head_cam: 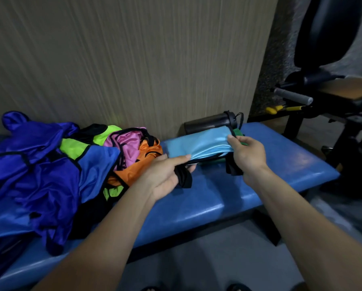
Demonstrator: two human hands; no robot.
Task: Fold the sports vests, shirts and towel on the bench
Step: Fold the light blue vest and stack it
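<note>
Now | both hands forward over bench (260, 181) | left hand (167, 175), right hand (247, 154) pinch light-blue vest (199, 143)

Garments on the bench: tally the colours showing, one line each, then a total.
Royal blue: 1
Neon green: 1
Pink: 1
Orange: 1
Light blue, held by the left hand and right hand: 1
Dark green, under it: 1
Total: 6 colours
</note>
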